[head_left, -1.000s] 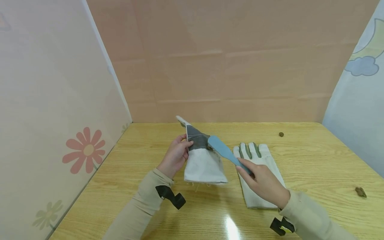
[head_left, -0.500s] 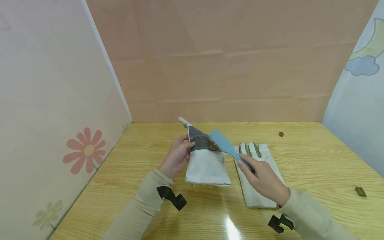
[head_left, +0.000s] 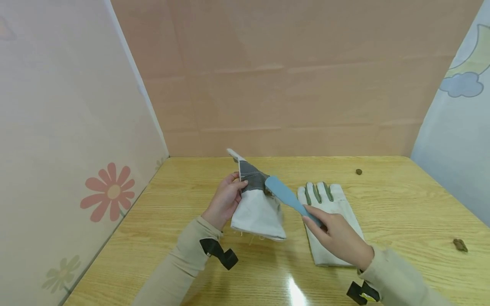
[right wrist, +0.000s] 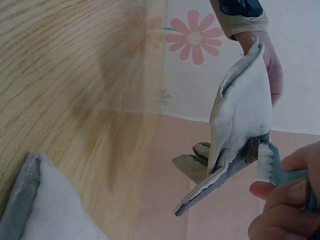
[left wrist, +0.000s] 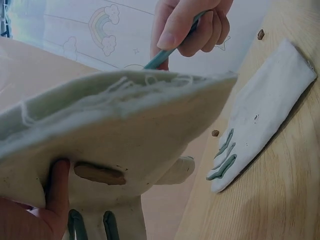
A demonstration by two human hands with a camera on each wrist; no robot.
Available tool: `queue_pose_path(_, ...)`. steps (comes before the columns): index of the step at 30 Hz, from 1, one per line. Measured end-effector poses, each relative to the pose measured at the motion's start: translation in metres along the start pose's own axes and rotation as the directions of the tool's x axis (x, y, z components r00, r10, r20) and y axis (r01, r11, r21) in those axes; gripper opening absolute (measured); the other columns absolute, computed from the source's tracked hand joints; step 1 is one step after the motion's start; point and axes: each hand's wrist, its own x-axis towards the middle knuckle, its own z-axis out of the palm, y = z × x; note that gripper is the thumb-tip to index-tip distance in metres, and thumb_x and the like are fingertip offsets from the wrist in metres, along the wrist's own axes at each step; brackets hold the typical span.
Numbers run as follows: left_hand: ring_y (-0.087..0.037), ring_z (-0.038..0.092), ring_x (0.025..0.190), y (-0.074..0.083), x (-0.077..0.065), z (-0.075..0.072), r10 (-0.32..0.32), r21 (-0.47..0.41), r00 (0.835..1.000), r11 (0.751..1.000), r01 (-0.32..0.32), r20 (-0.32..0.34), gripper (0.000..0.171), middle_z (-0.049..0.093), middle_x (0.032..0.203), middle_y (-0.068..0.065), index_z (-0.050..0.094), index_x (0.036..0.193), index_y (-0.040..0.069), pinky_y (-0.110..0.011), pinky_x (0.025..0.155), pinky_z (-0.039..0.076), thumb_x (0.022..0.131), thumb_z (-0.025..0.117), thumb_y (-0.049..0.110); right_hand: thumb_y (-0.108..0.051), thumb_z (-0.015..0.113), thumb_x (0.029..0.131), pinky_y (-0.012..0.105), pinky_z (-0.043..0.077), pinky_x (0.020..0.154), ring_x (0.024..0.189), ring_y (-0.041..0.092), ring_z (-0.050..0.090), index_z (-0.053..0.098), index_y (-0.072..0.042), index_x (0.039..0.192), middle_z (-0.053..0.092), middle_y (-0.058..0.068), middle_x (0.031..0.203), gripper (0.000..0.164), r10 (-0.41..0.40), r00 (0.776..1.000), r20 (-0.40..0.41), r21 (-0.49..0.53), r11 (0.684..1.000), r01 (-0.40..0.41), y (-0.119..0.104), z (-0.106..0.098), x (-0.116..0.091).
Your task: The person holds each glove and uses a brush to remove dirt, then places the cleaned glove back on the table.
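Observation:
My left hand [head_left: 225, 199] grips a white work glove [head_left: 257, 212] with a grey palm by its side edge, above the table, cuff toward me. My right hand [head_left: 338, 238] holds a light blue brush [head_left: 285, 193] by its handle. Its white bristles [right wrist: 264, 162] meet the glove's grey part beside a brown clump [right wrist: 251, 150] in the right wrist view. Another brown patch [left wrist: 100, 173] sits on the glove's underside in the left wrist view. A second white glove [head_left: 327, 250] with green finger trim lies flat under and beyond my right hand.
On the wooden table [head_left: 153, 255], a small brown lump [head_left: 358, 171] lies at the far right and another brown lump [head_left: 460, 245] near the right edge. A tan backdrop [head_left: 291, 85] rises behind, with patterned panels on both sides.
The brush rose slightly up and right along the glove, then came back down and left. The held glove's cuff has swung left and tilted. The second glove has stayed put.

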Motion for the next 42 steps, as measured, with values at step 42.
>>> queue_pose_path(42,-0.004,0.059,0.073,-0.004,0.005,0.002,0.023,0.028,0.999,0.999,-0.022,-0.038,0.033,0.06,0.1,-0.003,0.041,0.127,-0.001,-0.019,0.065,0.048,0.094,0.041,-0.003,-0.016,0.048,0.098,0.017,0.03,0.04,0.045,-0.005,0.023,0.054,0.003,0.127,0.036,-0.012,0.055,0.035,0.041,0.996,0.074,0.105,0.993,-0.049,0.0,0.0,0.0)
